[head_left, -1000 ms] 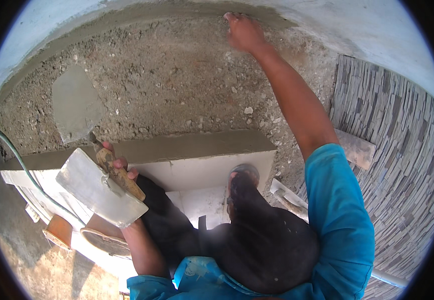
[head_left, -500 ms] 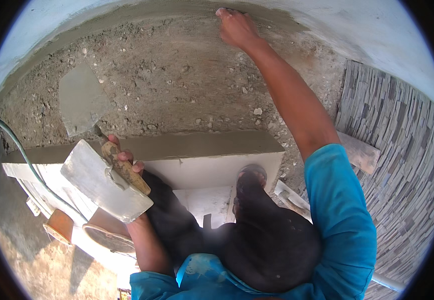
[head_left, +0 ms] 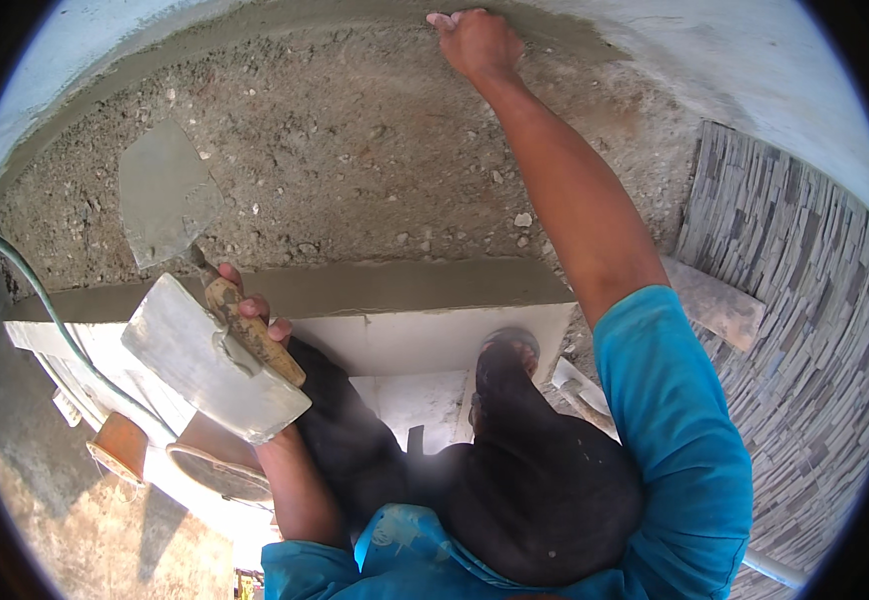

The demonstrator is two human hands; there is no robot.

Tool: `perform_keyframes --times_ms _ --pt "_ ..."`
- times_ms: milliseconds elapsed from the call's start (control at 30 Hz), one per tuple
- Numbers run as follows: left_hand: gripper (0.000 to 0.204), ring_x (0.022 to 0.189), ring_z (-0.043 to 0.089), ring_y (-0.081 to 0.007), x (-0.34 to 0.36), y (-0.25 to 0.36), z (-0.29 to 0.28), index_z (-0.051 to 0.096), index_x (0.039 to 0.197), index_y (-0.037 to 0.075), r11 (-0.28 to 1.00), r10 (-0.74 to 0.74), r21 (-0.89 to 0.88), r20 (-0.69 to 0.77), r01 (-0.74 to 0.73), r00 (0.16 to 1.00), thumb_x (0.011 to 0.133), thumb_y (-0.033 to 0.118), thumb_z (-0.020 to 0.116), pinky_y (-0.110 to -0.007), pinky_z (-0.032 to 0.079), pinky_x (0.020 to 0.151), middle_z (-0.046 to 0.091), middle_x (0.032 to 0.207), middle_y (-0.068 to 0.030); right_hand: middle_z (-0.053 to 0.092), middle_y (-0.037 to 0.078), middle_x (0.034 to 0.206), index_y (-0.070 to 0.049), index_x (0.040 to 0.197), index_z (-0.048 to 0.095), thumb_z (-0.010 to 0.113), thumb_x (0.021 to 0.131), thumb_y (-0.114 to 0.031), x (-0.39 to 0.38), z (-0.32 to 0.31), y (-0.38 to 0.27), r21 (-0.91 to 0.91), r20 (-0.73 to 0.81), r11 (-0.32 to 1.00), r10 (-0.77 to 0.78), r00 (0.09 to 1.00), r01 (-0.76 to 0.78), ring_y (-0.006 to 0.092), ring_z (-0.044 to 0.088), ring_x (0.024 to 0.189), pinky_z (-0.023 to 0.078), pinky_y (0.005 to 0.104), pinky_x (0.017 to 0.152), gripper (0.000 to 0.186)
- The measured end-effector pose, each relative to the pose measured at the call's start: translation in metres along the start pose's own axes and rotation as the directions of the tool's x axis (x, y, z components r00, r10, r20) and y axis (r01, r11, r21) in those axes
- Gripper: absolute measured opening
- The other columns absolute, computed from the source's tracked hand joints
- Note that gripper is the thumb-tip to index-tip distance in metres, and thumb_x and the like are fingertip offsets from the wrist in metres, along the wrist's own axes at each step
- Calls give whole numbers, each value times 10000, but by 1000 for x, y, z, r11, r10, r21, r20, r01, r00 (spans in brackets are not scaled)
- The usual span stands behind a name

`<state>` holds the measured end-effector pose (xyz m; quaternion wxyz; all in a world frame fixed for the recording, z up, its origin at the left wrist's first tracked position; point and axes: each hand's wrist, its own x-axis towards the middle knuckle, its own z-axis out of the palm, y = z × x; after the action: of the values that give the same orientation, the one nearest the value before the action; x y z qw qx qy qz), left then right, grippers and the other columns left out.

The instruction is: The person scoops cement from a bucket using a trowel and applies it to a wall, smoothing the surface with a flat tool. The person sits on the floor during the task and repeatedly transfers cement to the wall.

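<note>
My left hand (head_left: 247, 310) grips the wooden handle (head_left: 255, 332) of a pointed trowel (head_left: 165, 190), its blade coated in grey mortar, along with a rectangular metal blade (head_left: 195, 365) with mortar on it. My right hand (head_left: 475, 38) reaches to a smooth wet mortar band (head_left: 565, 28) where the rough rubbly surface (head_left: 355, 150) meets the white wall (head_left: 735, 40). Its fingers are curled against the band; whether they hold anything small is hidden. A ledge (head_left: 395, 285) with a smooth grey mortar top and pale front crosses in front of my legs.
Grey stacked-stone-patterned cladding (head_left: 785, 300) lines the right, with a stained board (head_left: 715, 300) and a white-bladed tool (head_left: 565, 376) near my foot (head_left: 510, 350). A green hose (head_left: 45, 300) runs down the left, past an orange container (head_left: 120, 445) and a bucket (head_left: 215, 470).
My right hand has slid a little left along the mortar band. My left hand still holds the tools, slightly higher and farther right in view, as the whole scene has shifted slightly.
</note>
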<state>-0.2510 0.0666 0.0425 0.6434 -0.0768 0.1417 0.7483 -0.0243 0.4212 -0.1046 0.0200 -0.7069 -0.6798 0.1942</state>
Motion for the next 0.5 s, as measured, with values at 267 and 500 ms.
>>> perform_keyframes --times_ms 267,500 --pt "649 1278 466 -346 1 0 1 352 1549 119 1000 8 -5 -9 -8 1000 1003 434 505 -542 398 941 278 1609 -160 720 102 948 -93 1014 741 608 949 -521 1 1 3 93 96 995 30 995 -39 281 699 900 557 432 791 453" --pt "651 1218 508 -377 0 -9 10 383 1532 140 997 73 8 -103 -73 992 1007 515 474 -572 443 894 331 1576 -179 699 38 683 -124 832 770 597 934 -589 -2 -9 11 206 187 975 45 981 -84 217 697 720 530 385 699 506"
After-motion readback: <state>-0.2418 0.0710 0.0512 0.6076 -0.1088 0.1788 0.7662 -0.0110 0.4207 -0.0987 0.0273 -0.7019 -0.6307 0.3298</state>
